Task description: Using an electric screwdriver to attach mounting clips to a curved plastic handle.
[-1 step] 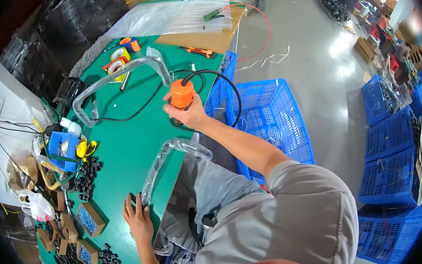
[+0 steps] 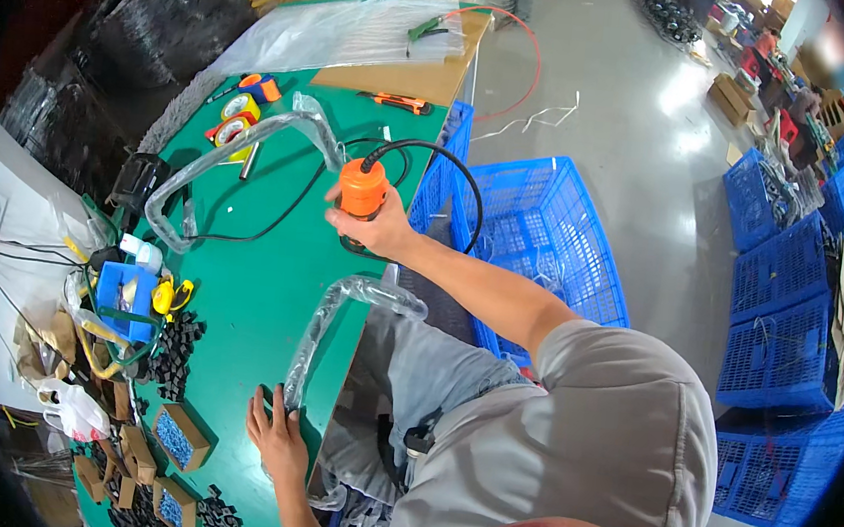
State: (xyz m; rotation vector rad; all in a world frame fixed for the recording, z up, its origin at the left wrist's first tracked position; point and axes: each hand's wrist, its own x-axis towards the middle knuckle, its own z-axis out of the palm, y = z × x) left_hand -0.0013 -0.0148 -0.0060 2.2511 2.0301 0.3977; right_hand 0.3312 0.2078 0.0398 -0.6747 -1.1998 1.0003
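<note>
My right hand (image 2: 377, 229) is wrapped round an upright corded power tool (image 2: 363, 190) with an orange cylindrical top. A thick black cable rises from the tool's top, and its working end is hidden. Close by at the table's front edge lies a bent tube (image 2: 313, 339) wrapped in clear plastic film. My left hand (image 2: 278, 442) lies over its nearer part, fingers stretched along one side and thumb on the other. Beyond the tool lies a second bent, film-wrapped tube (image 2: 212, 160). Both tubes rest on the green tabletop (image 2: 249, 294).
Tape rolls (image 2: 239, 112) and an orange utility knife (image 2: 396, 103) lie toward the far end. Black small parts (image 2: 173, 357) and cartons of blue pieces (image 2: 178, 438) line the left side. A blue crate (image 2: 545, 239) stands on the floor beside the table.
</note>
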